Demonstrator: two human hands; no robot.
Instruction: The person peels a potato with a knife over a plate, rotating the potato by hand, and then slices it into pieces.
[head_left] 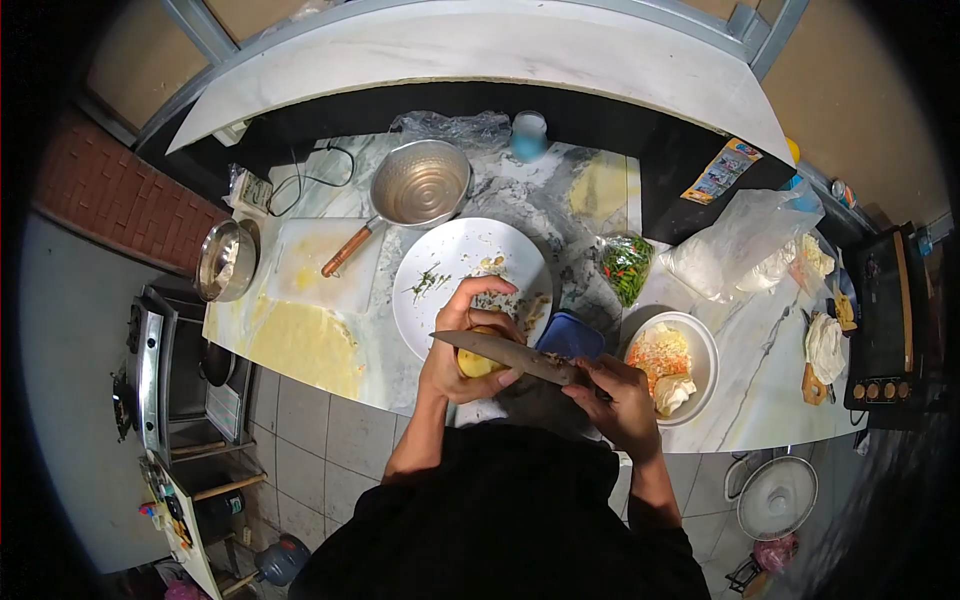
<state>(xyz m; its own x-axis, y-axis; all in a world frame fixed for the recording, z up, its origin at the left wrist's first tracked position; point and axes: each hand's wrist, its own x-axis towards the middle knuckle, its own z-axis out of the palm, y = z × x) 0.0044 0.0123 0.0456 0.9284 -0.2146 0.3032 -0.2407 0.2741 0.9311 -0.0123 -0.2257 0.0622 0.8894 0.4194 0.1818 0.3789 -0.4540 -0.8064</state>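
Note:
My left hand (458, 375) is closed around a rounded yellow piece of produce (474, 364), its kind partly hidden by the fingers and the blade. In my right hand (622, 405) is a kitchen knife (515, 357), its broad blade pointing left across the yellow produce. Both hands are over the near edge of a large white plate (412, 318), which bears green sprigs and pale scraps. A blue container (572, 335) sits just beyond the knife. To the right stands a white bowl (708, 365) with orange and pale shreds and a creamy lump.
A saucepan (420, 185) with a wooden handle lies behind the plate, beside a white cutting board (310, 262). A metal bowl (228, 262) stands far left. Bagged green and red chillies (625, 268), a large plastic bag (735, 245) and an oven (890, 320) occupy the right.

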